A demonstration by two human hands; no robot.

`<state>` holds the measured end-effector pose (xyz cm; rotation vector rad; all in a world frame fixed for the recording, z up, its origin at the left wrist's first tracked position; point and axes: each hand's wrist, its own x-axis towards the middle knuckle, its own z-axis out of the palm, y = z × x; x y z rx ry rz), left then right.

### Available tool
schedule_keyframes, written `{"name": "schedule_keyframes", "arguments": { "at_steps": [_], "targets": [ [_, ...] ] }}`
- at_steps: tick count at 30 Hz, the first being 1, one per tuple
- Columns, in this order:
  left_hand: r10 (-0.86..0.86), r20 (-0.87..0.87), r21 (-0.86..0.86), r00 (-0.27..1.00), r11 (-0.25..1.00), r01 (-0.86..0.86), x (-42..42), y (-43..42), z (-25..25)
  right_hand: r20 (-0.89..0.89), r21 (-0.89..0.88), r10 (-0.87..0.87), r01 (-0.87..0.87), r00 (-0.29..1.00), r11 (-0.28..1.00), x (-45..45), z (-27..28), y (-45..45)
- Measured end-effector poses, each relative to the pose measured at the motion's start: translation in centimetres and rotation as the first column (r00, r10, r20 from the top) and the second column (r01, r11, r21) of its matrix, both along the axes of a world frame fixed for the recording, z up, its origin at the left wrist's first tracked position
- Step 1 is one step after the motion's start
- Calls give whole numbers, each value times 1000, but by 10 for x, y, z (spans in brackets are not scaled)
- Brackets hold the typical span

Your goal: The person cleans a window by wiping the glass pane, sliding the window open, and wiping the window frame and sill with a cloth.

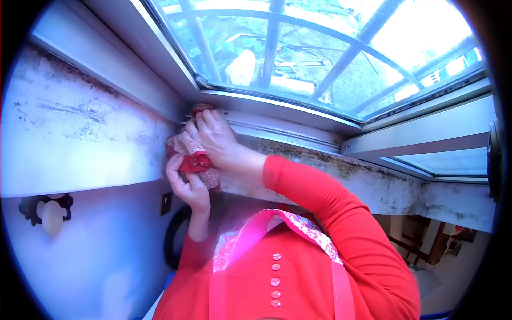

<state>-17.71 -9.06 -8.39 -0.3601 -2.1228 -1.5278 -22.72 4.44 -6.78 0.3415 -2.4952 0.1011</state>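
Observation:
A crumpled cloth (186,144), red and speckled pale pink, is bunched in the corner of the window sill. My right hand (216,140) grips its upper part, fingers bent over it and pressed toward the window track (277,132). Lower down, my left hand (188,186) pinches the cloth's hanging folds between thumb and fingers. Part of the cloth is hidden behind my right hand. Dark mould-like stains mark the sill wall (320,160) beside it.
Above the track is a window pane (320,58) with curved bars outside. On the right an opened window sash (426,141) juts inward. The stained white wall ledge (80,128) runs along the left, with a dark ornate hook (48,210) below it.

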Motion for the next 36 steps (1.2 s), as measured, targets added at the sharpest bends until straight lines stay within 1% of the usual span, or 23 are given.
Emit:
{"name": "schedule_keyframes", "arguments": {
  "at_steps": [1,2,3,5,6,10,11,13,16,17,18,19,21,22,23,25,26,29,30,33,34,35,36],
  "targets": [
    [-17,10,-8,1000,1000,17,1,1,3,-7,-17,7,-8,1000,1000,2,0,2],
    [-31,-23,-90,999,996,29,2,1,1,-34,-95,47,-50,998,994,7,-3,8],
    [-71,-60,-94,996,993,65,3,3,0,4,-94,43,-42,999,995,17,1,15],
    [-136,-66,-106,989,986,129,3,1,-1,81,-87,42,-35,996,996,33,11,24],
    [-143,-75,-92,987,986,136,4,-1,-4,65,-33,42,-40,997,999,30,8,24],
    [2,10,130,1000,992,-3,3,-4,-12,-2,-45,48,-48,999,998,2,1,-5],
    [50,-23,32,998,998,-49,-1,-9,-9,19,-21,62,-62,998,998,-8,2,-12],
    [106,-26,-28,994,994,-106,-7,-14,-8,66,24,78,-80,995,997,-20,8,-19],
    [20,-19,17,1000,1000,-19,-6,-4,-4,167,-67,128,-118,978,991,-18,10,-7],
    [-11,-13,-21,1000,1000,11,-5,-4,2,189,-98,157,-141,969,985,-18,12,-4],
    [-41,-9,-60,999,997,40,-4,-4,10,204,-192,190,-151,960,970,-16,13,-2],
    [-68,-8,-97,998,993,66,-6,-6,15,218,-141,157,-128,963,982,-10,15,3],
    [-98,-87,-194,991,978,80,-8,-9,10,247,-31,92,-88,965,996,5,17,15],
    [-101,-83,-191,991,978,84,-6,-8,10,235,-25,117,-115,965,993,8,20,19],
    [-107,-77,-190,991,978,91,-4,-9,9,173,-95,176,-161,969,982,3,19,15],
    [-47,-35,-100,998,994,43,-4,-11,7,35,-237,262,-247,964,940,-12,8,1],
    [-22,-14,-56,1000,998,21,-6,-12,5,88,-128,270,-257,959,958,-28,-1,-5],
    [-70,10,-136,998,988,70,-8,-21,2,240,-218,280,-230,929,949,-26,19,-1],
    [-56,4,-151,998,987,56,-6,-15,8,336,-167,258,-212,906,963,-27,26,1],
    [-150,33,-124,988,980,153,-12,-16,21,360,-171,196,-142,912,975,-18,22,7],
    [-169,80,-99,982,979,177,-11,-18,19,483,-99,155,-123,862,988,-6,38,15],
    [-161,45,-189,986,968,166,-10,-20,21,471,-96,102,-65,876,993,5,38,20],
    [-158,12,-276,987,949,155,-8,-22,27,429,-121,121,-76,895,990,10,37,24]
  ]
}}
